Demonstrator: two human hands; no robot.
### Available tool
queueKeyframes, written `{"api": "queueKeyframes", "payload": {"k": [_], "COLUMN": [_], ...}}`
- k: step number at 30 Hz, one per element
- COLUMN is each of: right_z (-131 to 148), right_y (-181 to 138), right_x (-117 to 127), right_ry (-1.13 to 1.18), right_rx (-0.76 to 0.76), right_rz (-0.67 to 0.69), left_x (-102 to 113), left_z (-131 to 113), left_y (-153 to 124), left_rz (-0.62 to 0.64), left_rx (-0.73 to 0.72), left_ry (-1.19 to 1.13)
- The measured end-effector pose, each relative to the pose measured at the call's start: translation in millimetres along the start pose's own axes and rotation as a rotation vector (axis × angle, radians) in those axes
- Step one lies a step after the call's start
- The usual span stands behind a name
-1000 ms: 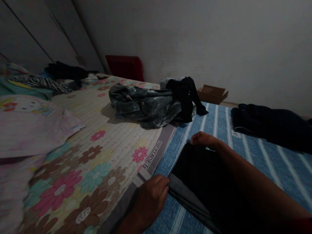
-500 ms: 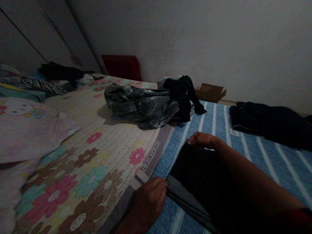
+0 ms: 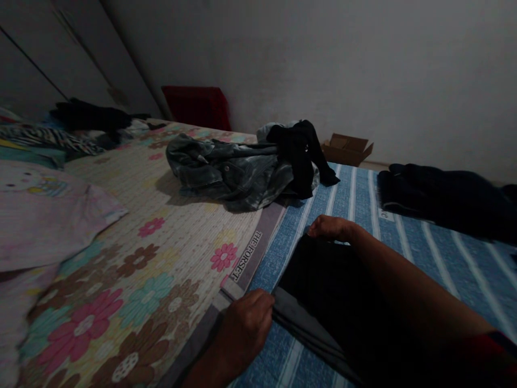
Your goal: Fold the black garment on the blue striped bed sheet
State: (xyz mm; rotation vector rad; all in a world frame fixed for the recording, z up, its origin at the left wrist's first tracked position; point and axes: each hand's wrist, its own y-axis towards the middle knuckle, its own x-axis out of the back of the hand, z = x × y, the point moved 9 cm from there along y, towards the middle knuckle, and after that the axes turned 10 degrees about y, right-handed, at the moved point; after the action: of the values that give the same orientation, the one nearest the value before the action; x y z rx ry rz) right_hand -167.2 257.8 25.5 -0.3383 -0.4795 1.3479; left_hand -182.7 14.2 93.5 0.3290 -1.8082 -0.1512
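Observation:
A dark black garment (image 3: 323, 275) with a grey strip along its near left edge lies in folded layers on the blue striped sheet (image 3: 266, 275). My left hand (image 3: 250, 320) is closed at the garment's near left corner, pinching its edge. Farther back, my right hand (image 3: 329, 227) grips the far top corner between thumb and fingers. My right forearm passes over the garment's right side, where deep shadow hides its outline. Whether it is trousers or another piece of clothing I cannot tell.
A crumpled grey denim jacket (image 3: 234, 172) with a black cloth (image 3: 297, 156) lies beyond my hands. Dark folded clothes (image 3: 444, 199) are at right. Left are a pink garment (image 3: 52, 221) and the flowered cover (image 3: 161, 280). A cardboard box (image 3: 348, 150) stands by the wall.
The view has shifted slightly, so everything sits a little further left and up. Both hands keep their hold on the black garment, with almost no movement.

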Motion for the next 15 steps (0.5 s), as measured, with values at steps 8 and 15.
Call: {"api": "queueKeyframes", "payload": {"k": [8, 15], "right_z": [0.4, -1.6], "right_y": [0.8, -0.9], "right_x": [-1.9, -1.8], "right_ry": [-0.008, -0.032], "right_rx": [-0.01, -0.044], "right_rz": [0.017, -0.002], "left_x": [-3.1, -1.0], "left_z": [2.7, 0.0], "left_y": [0.4, 3.6], "left_rz": [0.038, 0.078], "left_rx": [0.021, 0.013], "left_ry": [-0.006, -0.023]}}
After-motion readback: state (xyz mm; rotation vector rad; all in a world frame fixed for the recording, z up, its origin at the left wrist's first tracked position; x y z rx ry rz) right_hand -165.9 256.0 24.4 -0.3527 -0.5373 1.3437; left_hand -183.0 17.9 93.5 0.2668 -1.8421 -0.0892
